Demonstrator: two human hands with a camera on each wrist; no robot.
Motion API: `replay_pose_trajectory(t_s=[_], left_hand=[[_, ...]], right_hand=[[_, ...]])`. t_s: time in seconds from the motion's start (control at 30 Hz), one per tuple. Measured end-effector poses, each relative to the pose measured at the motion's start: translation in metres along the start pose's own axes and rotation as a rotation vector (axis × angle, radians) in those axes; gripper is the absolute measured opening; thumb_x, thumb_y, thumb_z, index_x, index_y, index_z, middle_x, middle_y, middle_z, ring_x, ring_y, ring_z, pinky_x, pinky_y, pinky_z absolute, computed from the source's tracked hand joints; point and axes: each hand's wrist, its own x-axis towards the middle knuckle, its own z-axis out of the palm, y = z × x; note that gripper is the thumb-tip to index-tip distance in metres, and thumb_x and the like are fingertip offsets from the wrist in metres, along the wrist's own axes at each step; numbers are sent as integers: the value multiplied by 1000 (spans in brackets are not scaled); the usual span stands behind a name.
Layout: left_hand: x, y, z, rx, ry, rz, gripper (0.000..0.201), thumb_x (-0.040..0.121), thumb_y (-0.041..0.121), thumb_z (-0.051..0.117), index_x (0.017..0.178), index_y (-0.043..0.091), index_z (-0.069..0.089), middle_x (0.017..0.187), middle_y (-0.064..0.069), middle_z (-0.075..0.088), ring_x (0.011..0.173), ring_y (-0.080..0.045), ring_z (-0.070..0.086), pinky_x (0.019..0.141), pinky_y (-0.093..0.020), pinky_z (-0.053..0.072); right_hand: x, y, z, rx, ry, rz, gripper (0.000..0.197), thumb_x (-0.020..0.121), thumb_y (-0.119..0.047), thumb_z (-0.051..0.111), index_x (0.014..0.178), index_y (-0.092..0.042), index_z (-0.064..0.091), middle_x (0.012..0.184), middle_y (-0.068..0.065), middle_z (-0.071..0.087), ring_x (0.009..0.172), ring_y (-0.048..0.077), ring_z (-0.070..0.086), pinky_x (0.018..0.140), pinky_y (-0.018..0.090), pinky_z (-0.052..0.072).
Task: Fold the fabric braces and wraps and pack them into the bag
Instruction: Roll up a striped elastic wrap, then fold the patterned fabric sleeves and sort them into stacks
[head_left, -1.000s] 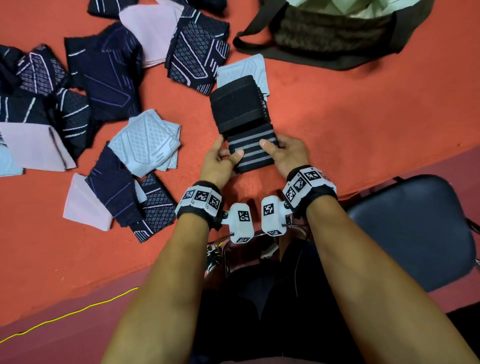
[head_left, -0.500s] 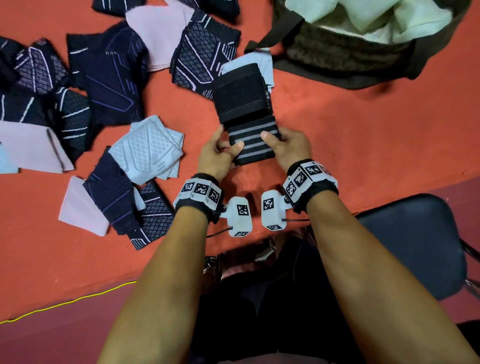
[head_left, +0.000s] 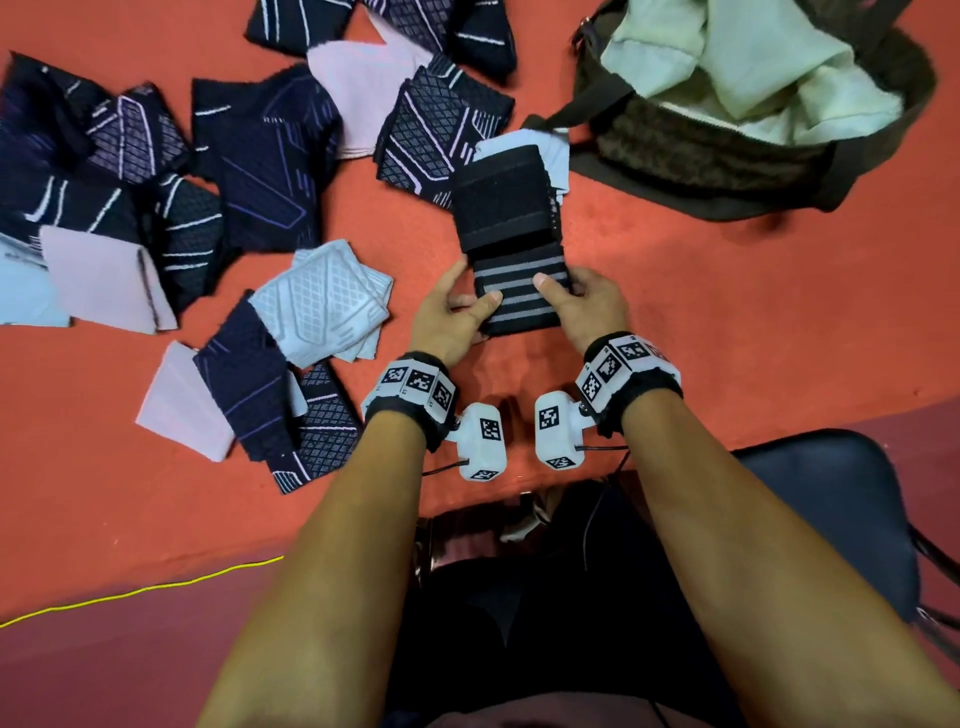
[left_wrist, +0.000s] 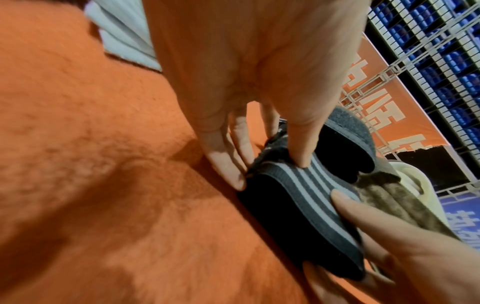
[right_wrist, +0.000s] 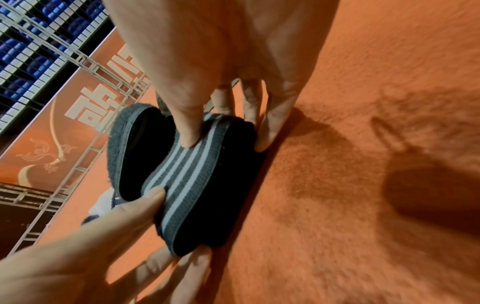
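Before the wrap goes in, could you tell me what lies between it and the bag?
In the head view, only bare orange cloth lies between the wrap and the bag.

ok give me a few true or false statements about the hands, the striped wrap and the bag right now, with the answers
1. Both hands hold the black striped wrap. True: the left hand and right hand each pinch a side, thumb on top.
2. The wrap is already inside the bag. False: it is outside the bag, over the orange surface.
3. The bag is empty. False: pale fabric lies in it.
4. Other braces lie to the left of the hands. True.
5. The wrap has red stripes. False: they are grey.
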Motion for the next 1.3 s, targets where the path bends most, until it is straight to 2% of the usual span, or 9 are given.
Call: replay_pose_trajectory(t_s=[0.17,0.3,0.43,0.6,0.67,0.77,0.97,1.13,1.3], left_hand=[[-25,-10,-33,-5,89,-36,39,96,16,64,134,14,54,93,-2,63,89,-17,66,73,-30,59],[-42,-25,-74,33,109,-38,18,97,6,56,112,14,61,86,-3,63,79,-21,59,63,-26,51],[-48,-39,-127,127,121,-13,12,84,26,60,92,32,68,98,3,74,90,-23,70,85,-38,57],[-62,-55,-213,151,221,18,21,74,29,61,85,44,71,83,6,73,83,-20,71,85,-47,59],[-68,-53,-237,141,260,10,15,75,24,68,86,34,71,79,6,70,74,-18,66,84,-42,59],[-70,-62,-263,172,294,-8,16,77,20,77,86,28,67,77,4,63,72,-16,60,81,-38,55],[-79,-96,-271,236,449,-46,29,79,9,72,87,16,46,83,-3,54,75,-22,52,59,-23,37],[-85,-97,-240,220,500,-44,31,79,13,71,91,15,43,89,-5,58,73,-19,54,58,-23,37],[-83,-79,-204,79,671,1,44,74,6,74,94,13,35,95,-9,49,76,-23,48,72,-29,41]], right_hand=[[-20,0,-2,-85,54,127,73,68,-48,87,122,-11,55,113,1,63,99,18,60,89,31,49],[-53,19,18,-137,-124,289,44,70,-46,87,100,-19,68,97,-3,72,88,19,67,82,34,54],[-81,14,65,-285,-175,354,27,78,-47,79,84,-22,70,84,-2,72,75,20,63,81,38,56],[-118,-21,157,-365,-260,188,13,76,-32,72,69,-22,69,72,-6,67,77,21,61,73,34,51],[-135,-40,188,-359,-260,124,4,85,-18,71,83,-20,69,80,-2,65,84,20,61,85,33,50],[-148,-44,224,-344,-274,141,26,88,-9,68,113,-5,64,95,3,63,93,21,61,90,33,48],[-148,-31,242,-410,-272,120,46,87,-12,66,131,-14,52,120,7,65,107,24,61,92,29,44],[-142,-24,232,-335,-342,98,9,90,-10,64,97,-8,70,97,10,74,87,25,70,79,32,55],[-134,-13,178,-247,-235,86,15,88,-14,62,75,-7,66,75,5,69,68,16,59,69,30,49]])
